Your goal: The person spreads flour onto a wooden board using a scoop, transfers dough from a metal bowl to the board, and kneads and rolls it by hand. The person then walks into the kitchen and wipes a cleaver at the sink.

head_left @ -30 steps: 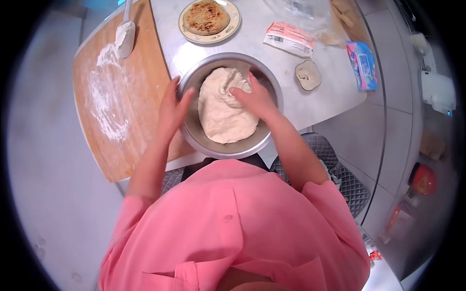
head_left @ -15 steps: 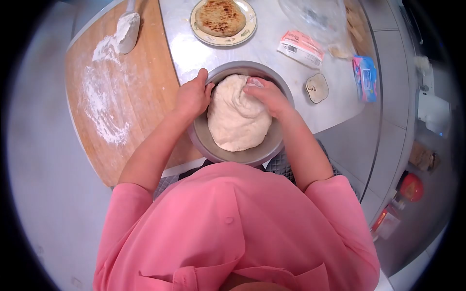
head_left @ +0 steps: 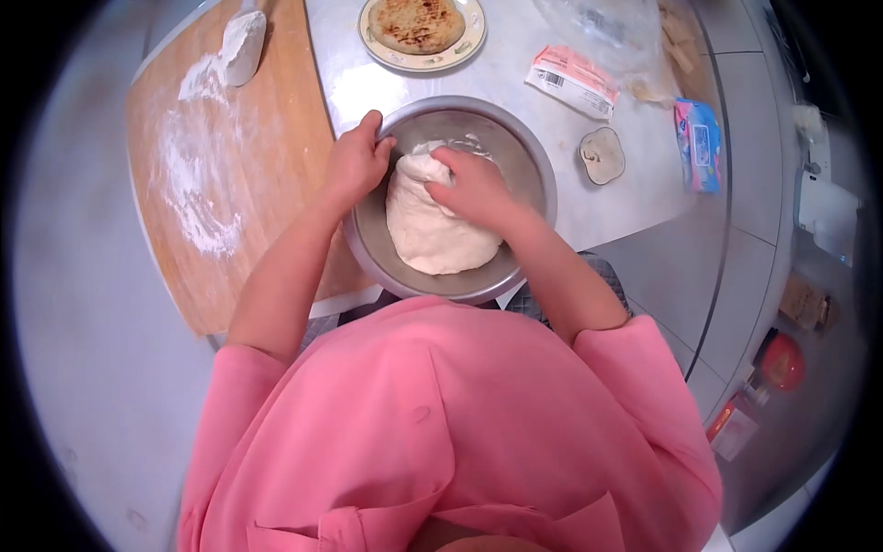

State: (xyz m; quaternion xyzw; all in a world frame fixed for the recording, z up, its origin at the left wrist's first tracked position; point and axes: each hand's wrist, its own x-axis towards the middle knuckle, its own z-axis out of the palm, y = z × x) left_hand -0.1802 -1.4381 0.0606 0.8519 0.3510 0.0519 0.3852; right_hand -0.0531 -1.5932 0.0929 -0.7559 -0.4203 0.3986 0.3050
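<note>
A metal bowl [head_left: 540,198] stands at the table's near edge with a big lump of white dough [head_left: 437,230] inside. My left hand [head_left: 361,161] grips the bowl's left rim, its thumb pointing up and the fingers curled at the wall. Over the dough's upper part is my right hand [head_left: 464,184], its fingers closed on a fold of dough. Part of the dough is hidden under that hand. Bare metal shows at the bowl's upper right.
At left lies a floured wooden board [head_left: 276,175] with a flour scoop [head_left: 243,51]. Beyond the bowl is a plate [head_left: 474,46] with a browned flatbread [head_left: 416,23]. To the right are a pink-white packet [head_left: 575,83], a small dish [head_left: 602,156] and a blue-pink pack [head_left: 699,145].
My left hand has moved onto the bowl's left rim and closed on it. My right hand has drawn the dough's far edge inward, baring the bowl's upper right.
</note>
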